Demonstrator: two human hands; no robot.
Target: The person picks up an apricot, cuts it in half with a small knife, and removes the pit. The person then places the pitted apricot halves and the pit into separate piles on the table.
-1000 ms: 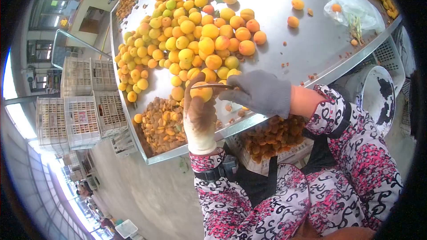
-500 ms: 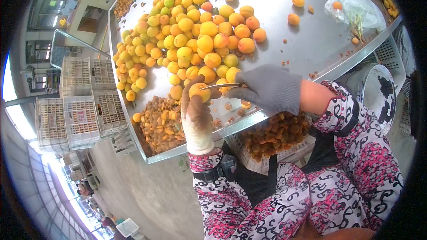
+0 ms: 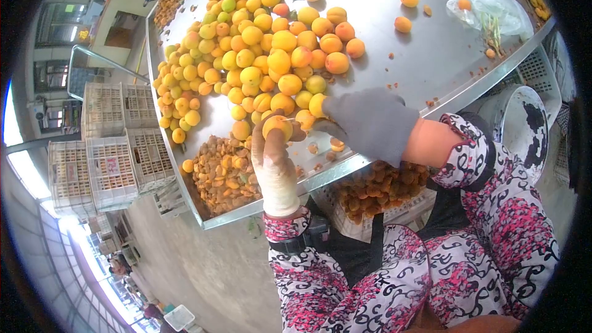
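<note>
My left hand (image 3: 273, 163), in a white glove with brown-stained fingers, is closed around a yellow-orange apricot (image 3: 277, 128) at the table's near edge. My right hand (image 3: 373, 123), in a grey knitted glove, is closed on a small knife whose thin blade (image 3: 295, 119) barely shows against the apricot. The knife's handle is hidden in the fist. Just beyond both hands spreads a big heap of whole apricots (image 3: 283, 65). Left of my left hand lies a brown-orange pile of small pieces (image 3: 225, 176), which look like pits.
A metal table (image 3: 388, 74) with a raised rim carries everything. Beneath its edge, by my lap, stands a crate of brownish-orange pieces (image 3: 382, 188). A plastic bag (image 3: 487, 3) lies at the far right. White crates (image 3: 111, 169) are stacked at left, and a bucket (image 3: 524, 132) stands at right.
The knife blade, clearly visible across the apricot before, is now mostly hidden. My right hand has shifted slightly left, nearer the apricot. My left hand still holds the fruit.
</note>
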